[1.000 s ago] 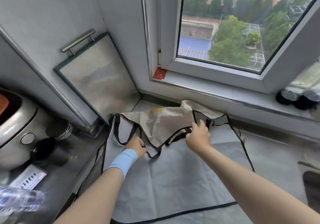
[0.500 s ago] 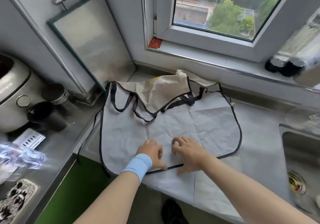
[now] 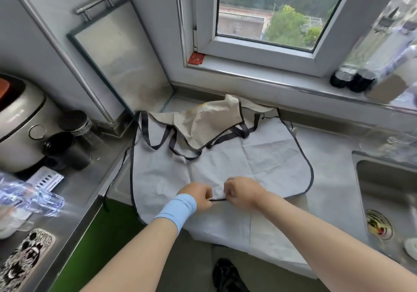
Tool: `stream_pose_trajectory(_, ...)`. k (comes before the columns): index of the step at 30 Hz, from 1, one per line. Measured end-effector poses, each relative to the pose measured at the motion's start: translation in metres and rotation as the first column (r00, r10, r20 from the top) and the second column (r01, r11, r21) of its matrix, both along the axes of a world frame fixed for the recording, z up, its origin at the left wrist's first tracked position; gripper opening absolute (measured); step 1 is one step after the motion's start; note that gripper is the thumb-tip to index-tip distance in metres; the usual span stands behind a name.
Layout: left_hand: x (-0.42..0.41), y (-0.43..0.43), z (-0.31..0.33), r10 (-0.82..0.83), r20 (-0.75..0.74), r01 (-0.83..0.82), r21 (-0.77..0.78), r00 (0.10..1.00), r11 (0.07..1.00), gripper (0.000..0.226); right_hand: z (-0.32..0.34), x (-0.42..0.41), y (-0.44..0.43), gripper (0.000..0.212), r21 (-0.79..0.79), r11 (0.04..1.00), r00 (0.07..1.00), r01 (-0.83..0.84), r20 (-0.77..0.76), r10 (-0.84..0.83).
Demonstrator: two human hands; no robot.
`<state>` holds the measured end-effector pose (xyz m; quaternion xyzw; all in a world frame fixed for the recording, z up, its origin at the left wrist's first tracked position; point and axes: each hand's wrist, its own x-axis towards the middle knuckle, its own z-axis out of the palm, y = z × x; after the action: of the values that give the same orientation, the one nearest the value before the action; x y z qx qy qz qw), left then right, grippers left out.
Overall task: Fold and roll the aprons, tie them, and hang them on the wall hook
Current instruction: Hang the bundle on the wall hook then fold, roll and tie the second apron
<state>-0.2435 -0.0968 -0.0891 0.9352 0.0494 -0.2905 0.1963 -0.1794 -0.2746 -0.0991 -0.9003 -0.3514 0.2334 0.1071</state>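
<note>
A pale grey apron [image 3: 266, 156] with dark trim lies spread on the counter below the window. Its beige bib [image 3: 209, 124] is folded down over the upper part, with dark straps looped across it. My left hand [image 3: 198, 195], above a blue wristband, and my right hand [image 3: 242, 190] sit close together at the apron's near hem. Each pinches the dark-trimmed edge, and a short length of trim is stretched between them. A second grey cloth [image 3: 237, 228] lies under the apron and hangs over the counter's front edge.
A steel tray [image 3: 121, 64] leans against the wall at the back left. A rice cooker [image 3: 20, 124], dark jars [image 3: 67, 145] and a plastic bottle [image 3: 29, 201] crowd the left counter. A sink [image 3: 388, 192] is at the right. Bottles [image 3: 352, 80] stand on the windowsill.
My hands came from the straps near the bib to the near hem. They lay flat on it, and now their fingers curl and pinch the hem's edge.
</note>
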Motion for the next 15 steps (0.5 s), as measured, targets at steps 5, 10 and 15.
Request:
stream_pose_trajectory(5,0.001,0.004,0.015,-0.144,-0.477,0.070,-0.169,0.867,0.983,0.019,0.035,0.003,0.009,0.019,-0.280,0.959,0.819,-0.052,-0.561,-0.119)
stream_pose_trajectory(10,0.029,0.013,0.021,-0.064,-0.400,0.028,-0.094,0.914,0.995,0.040,0.040,0.050,0.010,0.024,-0.123,0.951,0.914,0.283,-0.267,-0.306)
stream_pose_trajectory(15,0.090,0.031,0.033,0.244,0.062,-0.231,-0.166,0.968,0.959,0.013,0.040,0.125,0.002,0.019,0.100,0.726,0.732,0.681,-0.087,-0.675)
